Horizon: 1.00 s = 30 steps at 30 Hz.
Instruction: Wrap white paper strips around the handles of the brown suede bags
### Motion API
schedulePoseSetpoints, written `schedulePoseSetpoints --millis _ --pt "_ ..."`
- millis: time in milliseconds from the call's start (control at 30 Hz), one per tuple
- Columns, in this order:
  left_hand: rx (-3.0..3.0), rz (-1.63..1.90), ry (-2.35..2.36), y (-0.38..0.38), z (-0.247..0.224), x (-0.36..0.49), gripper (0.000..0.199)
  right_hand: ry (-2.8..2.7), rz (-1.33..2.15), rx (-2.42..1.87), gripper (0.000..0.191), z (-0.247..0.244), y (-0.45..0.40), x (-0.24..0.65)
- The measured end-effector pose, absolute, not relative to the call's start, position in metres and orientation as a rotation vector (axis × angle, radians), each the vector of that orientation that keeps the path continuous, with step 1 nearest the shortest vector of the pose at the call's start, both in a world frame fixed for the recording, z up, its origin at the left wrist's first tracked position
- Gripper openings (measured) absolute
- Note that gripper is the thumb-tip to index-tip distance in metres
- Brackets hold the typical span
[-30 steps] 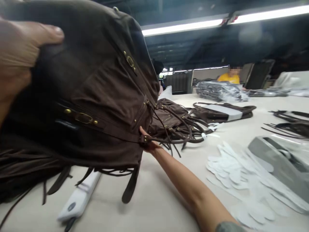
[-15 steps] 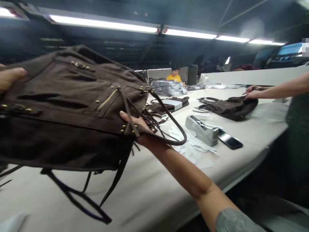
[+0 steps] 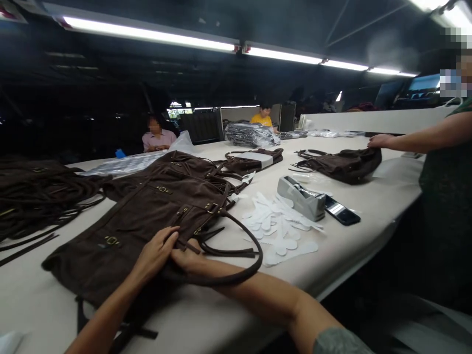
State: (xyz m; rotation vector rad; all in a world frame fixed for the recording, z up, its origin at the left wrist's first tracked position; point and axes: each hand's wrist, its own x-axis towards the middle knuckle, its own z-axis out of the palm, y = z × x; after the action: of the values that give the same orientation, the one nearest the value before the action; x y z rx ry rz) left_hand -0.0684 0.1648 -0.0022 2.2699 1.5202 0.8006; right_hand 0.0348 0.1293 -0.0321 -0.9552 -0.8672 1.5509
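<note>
A dark brown handbag [image 3: 132, 216] with brass buckles and zips lies on the table in front of me. My left hand [image 3: 159, 250] is closed at its near top edge, fingertips by a small zip pocket and a strap end. Beside it, my right hand [image 3: 188, 258] grips the same edge, that forearm passing under the looped handle [image 3: 254, 241]. The thumb shows; the other right fingers are hidden by the bag. Dangling straps [image 3: 228, 251] stick out to the right of the bag's opening.
White paper strips [image 3: 276, 223] lie in a loose pile right of the bag, near a grey tape dispenser [image 3: 301, 199] and a phone [image 3: 342, 210]. More brown bags [image 3: 37, 191] are heaped at left. A co-worker's hand [image 3: 379, 141] holds another brown bag [image 3: 339, 164].
The handbag has come down from in front of me onto the table. My left hand has moved from its far left side to the top edge, beside my right hand.
</note>
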Motion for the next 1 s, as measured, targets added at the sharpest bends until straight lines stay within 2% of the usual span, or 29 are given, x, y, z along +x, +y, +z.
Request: schedulePoseSetpoints --millis 133,233,367,467,633,767,867,1000 --pt "2.248 0.806 1.548 0.167 -0.014 -0.089 0.062 -0.351 1.5 -0.902 0.021 -0.02 0.124 0.053" --pt "2.257 0.815 1.558 0.169 -0.016 -0.092 0.062 -0.193 1.342 -0.765 0.027 -0.014 0.115 0.066" --pt "2.237 0.817 1.612 0.166 -0.017 -0.091 0.061 -0.254 1.015 -0.628 0.047 -0.019 0.089 0.071" --pt "2.243 0.806 1.6 0.164 -0.017 -0.095 0.059 -0.426 0.896 -0.61 0.055 -0.032 0.059 0.073" --pt "2.275 0.768 1.513 0.162 -0.017 -0.102 0.053 -0.655 0.971 -0.588 0.074 -0.039 0.001 0.093" --pt "2.315 0.696 1.427 0.162 -0.016 -0.101 0.051 -0.856 1.105 -0.508 0.081 -0.029 -0.041 0.118" --pt "2.301 0.686 1.431 0.162 -0.015 -0.098 0.052 -0.784 1.283 -0.574 0.075 -0.03 -0.072 0.135" --pt "2.264 0.724 1.453 0.161 -0.015 -0.095 0.05 -0.385 1.515 -0.579 0.063 -0.048 -0.113 0.152"
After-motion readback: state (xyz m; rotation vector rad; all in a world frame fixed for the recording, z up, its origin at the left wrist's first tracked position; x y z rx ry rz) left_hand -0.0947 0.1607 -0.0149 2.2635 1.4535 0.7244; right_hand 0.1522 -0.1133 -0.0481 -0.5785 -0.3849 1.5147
